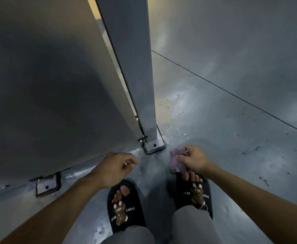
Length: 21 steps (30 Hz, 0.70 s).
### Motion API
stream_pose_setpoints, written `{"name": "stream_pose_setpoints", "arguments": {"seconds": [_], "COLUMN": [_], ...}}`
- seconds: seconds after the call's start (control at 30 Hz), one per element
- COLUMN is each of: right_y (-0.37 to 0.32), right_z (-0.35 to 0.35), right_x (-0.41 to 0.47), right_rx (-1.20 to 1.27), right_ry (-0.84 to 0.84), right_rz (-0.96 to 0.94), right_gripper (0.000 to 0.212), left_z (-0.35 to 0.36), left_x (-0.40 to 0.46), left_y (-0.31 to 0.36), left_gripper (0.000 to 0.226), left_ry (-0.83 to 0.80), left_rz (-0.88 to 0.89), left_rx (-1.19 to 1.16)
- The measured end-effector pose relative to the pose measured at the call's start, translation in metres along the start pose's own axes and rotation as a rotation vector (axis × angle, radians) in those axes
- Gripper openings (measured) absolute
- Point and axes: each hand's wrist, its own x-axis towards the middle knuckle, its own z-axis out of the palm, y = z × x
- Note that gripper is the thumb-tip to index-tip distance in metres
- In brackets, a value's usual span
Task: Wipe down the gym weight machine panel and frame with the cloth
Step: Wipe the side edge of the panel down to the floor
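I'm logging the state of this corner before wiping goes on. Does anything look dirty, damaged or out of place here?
The floor to the right of the frame post is speckled with dark spots and pale smears. The panel and bolted foot brackets look intact. The right hand grips the purple cloth.

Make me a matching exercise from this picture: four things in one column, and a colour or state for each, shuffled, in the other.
Things:
1. cloth
2. left hand
3. slides
4. upright frame post

States:
A. grey, bolted to the floor by a base plate
B. holds nothing, fingers loosely curled
C. black, with a bear picture
D. pale purple, bunched in the right hand

Pairs: 1-D, 2-B, 3-C, 4-A
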Motion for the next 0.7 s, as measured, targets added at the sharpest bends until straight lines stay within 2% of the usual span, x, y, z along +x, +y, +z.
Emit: {"name": "stream_pose_setpoints", "arguments": {"seconds": [0.1,0.2,0.33,0.5,0.6,0.7], "right_y": [-0.005,-0.013,-0.032,-0.061,-0.06,-0.047], "right_z": [0.012,0.017,0.015,0.03,0.04,0.047], "right_x": [0.032,0.062,0.094,0.117,0.112,0.097], "right_rx": [-0.06,-0.097,-0.166,-0.401,-0.317,-0.26], "right_ry": [0.044,0.142,0.26,0.145,0.106,0.115], "right_rz": [-0.05,-0.11,-0.248,-0.308,-0.239,-0.209], "right_gripper": [0.019,0.013,0.015,0.014,0.01,0.02], "left_z": [0.015,0.032,0.054,0.065,0.066,0.069], "left_x": [0.016,0.027,0.036,0.032,0.031,0.031], "left_y": [-0.014,-0.025,-0.024,-0.017,-0.017,-0.013], "left_gripper": [0.018,0.022,0.022,0.017,0.019,0.02], "left_ry": [0.028,0.079,0.117,0.092,0.12,0.142], "left_rz": [-0.021,-0.057,-0.12,-0.127,-0.152,-0.177], "left_rx": [-0.032,-0.088,-0.143,-0.187,-0.234,-0.334]}}
